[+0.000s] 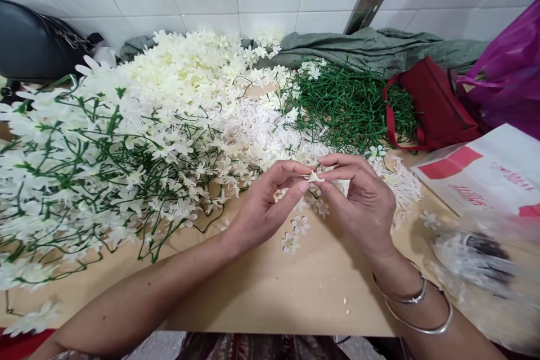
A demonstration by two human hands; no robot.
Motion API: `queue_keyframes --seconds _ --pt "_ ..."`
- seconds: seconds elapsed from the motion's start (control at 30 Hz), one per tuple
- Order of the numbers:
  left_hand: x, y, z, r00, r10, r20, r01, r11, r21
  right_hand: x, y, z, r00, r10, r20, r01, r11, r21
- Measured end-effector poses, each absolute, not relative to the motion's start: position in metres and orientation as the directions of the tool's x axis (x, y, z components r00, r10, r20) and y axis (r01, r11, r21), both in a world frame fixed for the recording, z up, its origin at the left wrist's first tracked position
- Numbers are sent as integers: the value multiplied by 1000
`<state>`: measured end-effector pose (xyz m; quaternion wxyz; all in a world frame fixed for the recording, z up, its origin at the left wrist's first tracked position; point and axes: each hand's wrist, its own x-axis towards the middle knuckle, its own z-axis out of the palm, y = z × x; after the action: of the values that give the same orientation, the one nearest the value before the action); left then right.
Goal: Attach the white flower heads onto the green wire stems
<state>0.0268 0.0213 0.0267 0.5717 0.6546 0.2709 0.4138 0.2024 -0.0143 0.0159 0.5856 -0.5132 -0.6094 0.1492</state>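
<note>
- From the head view, here is the centre of things: a small white petalled flower piece (313, 177), held up over the table between two sets of fingertips.
- The left hand (274, 194) comes in with thumb and forefinger pinched on the near side of that piece — a fine, close grip.
- The right hand (360, 197) meets it from the other side, thumb and fingers curled in at the piece, and two silver metal bangles (422, 309) circle that wrist.
- Just below, loose white open-petalled flowers (290, 243) lie on the pale wood-toned tabletop (236, 298).
- Over on the left, what a spread! A big heap of white flowers on bent green stems (113, 163), with a mound of creamy white blossoms (185, 70) behind it.
- Beyond the hands, thin white thread-like strands (257, 121) lie thick, and right of them a tangle of bare green stems (346, 104).
- Out to the right sit a dark red fabric pouch (441, 104), a white bag with red bands (493, 171) and a crumpled clear plastic bag (459, 256) — something dark inside, too blurred to name.
</note>
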Motion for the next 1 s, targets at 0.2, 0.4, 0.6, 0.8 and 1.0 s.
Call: queue_keyframes --seconds 0.2,0.4,0.6,0.8,1.0 --pt "27 22 25 515 792 327 -56 -349 935 201 -14 14 257 835 487 338 395 -855" --pt "25 25 26 378 891 250 -41 -254 966 208 -8 17 418 808 416 225 352 -909" --pt "21 31 31 275 934 229 -35 -229 973 224 -2 8 419 830 367 228 295 -928" --pt "16 40 26 222 950 218 -13 -220 975 227 0 3 416 827 379 229 308 -923" --pt "15 44 19 228 947 227 11 -236 972 226 1 1 420 842 338 196 279 -940"
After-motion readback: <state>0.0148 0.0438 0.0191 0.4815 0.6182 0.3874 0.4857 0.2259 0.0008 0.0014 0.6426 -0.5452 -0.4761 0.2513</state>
